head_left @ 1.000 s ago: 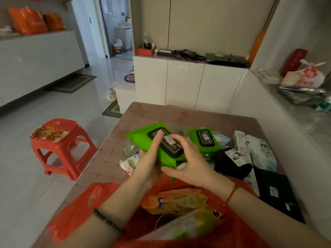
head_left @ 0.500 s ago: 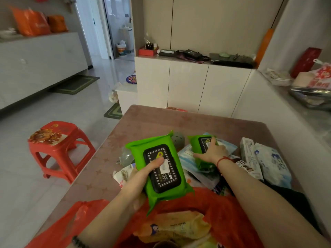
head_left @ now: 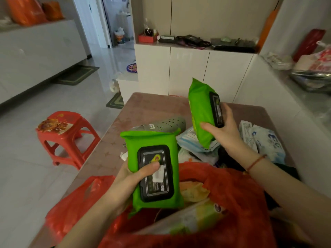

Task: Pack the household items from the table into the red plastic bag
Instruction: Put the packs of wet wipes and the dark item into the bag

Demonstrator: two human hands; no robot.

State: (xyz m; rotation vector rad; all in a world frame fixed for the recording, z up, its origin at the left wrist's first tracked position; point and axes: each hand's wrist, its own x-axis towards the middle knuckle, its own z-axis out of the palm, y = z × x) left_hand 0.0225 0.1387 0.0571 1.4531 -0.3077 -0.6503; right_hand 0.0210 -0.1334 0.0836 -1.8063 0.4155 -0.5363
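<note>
Two green wipe packs are being held at once, one in each hand. Nearest, the red plastic bag (head_left: pixel 232 190) is gaping open under both wrists, with a few soft packets already lying inside. The left hand (head_left: pixel 125 183) is wrapping around the near wipe pack (head_left: pixel 154 169), thumb pressing across its black flip lid and fingers curled behind, just above the bag's mouth. Farther out, the right hand (head_left: pixel 223 129) is gripping the second wipe pack (head_left: pixel 202 113) by its lower end, thumb on the green film and fingers closing over the lid side (it is standing nearly upright). Both packs are probably squashy, moist-heavy and slick-skinned, so holding across the stiff lid seems safest. Beyond the right fingertips, a grey perforated shoe (head_left: pixel 166 122) and tissue packets (head_left: pixel 266 142) are waiting on the table (head_left: pixel 152 104).
</note>
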